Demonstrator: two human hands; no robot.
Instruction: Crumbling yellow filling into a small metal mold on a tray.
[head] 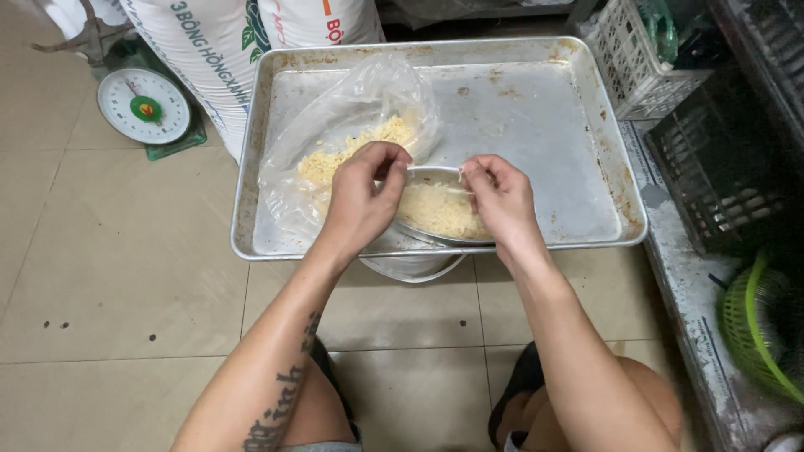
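I see both hands working at the near edge of a large metal tray (536, 125). The left hand (362, 197) is closed, fingertips pinching the rim of a small clear bag (435, 209) filled with pale yellow shredded food. The right hand (501, 201) is also closed, pinching the opposite side of the same rim.

The small clear bag lies directly between the hands, touching both, so neither hand is nearer. Its long axis runs left to right, parallel to the tray's near edge. Its mouth points up and away from me, toward the tray's centre.

A larger clear bag (352, 125) of the same food lies just beyond the left hand, mouth facing the small bag.
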